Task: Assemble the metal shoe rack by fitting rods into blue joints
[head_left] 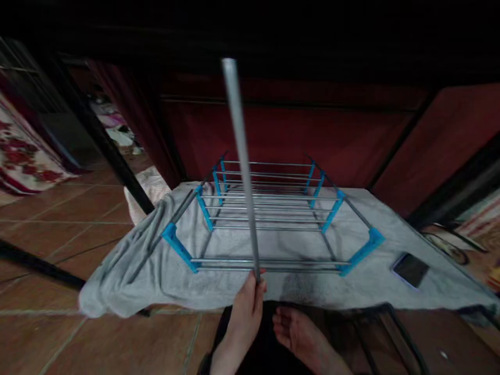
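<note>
My left hand point(248, 307) is closed around the lower end of a long grey metal tube point(242, 151), which rises upright with a slight tilt to the left. Beyond it a rack of metal tubes and bright blue plastic brackets point(182, 249) rests on a grey cloth point(230, 291). The held tube passes in front of the rack's crossbars and hides a strip of them. Low in the view, right of the left hand, is my right hand point(299, 336), palm turned inward and fingers loosely bent. Nothing shows in it.
On the cloth at the right lies a dark phone point(410, 270). A red panel point(281, 133) stands behind the rack. Dark posts point(97, 125) frame the left side, with tiled floor point(74, 250) beyond. A dark chair frame point(398, 333) is at the lower right.
</note>
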`<state>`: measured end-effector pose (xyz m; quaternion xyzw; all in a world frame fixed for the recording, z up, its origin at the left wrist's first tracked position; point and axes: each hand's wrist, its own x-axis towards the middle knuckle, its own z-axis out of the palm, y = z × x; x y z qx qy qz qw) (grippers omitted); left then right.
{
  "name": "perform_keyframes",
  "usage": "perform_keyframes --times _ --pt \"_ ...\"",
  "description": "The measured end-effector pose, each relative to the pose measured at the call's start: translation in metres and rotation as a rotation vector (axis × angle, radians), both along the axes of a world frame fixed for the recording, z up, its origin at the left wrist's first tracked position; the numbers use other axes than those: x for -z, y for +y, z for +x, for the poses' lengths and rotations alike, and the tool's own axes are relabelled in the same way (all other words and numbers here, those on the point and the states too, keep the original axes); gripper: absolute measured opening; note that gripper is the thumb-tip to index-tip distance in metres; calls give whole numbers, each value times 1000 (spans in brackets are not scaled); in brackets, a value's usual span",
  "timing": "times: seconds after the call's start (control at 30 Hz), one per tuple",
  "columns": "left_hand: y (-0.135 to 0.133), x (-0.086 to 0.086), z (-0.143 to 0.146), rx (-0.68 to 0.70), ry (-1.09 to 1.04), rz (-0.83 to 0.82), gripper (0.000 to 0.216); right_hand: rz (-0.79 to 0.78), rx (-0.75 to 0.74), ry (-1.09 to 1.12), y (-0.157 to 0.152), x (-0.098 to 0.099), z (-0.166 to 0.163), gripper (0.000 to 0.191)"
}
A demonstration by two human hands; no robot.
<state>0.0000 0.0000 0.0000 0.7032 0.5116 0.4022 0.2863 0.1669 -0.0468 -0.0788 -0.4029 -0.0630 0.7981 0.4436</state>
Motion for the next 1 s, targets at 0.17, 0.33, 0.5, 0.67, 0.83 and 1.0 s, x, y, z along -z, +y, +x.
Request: perform_keyframes --times 0.17,0.33,0.5,0.67,0.83,1.0 --pt "4 17 -9 11 70 53 29 138 162 -178 11 -28 22 27" --pt "5 32 -14 23 239 191 29 318 280 -366 15 -68 37 33" --pt "3 41 -17 80 309 213 29 403 401 -410 17 -89 39 41" --pt "2 40 -13 190 294 113 29 486 320 -423 17 -88 33 42" --pt "0 33 -3 260 174 -12 31 528 275 -441 17 -83 21 38" --pt "-2 31 9 260 54 -138 32 583 231 -449 21 -76 11 33"
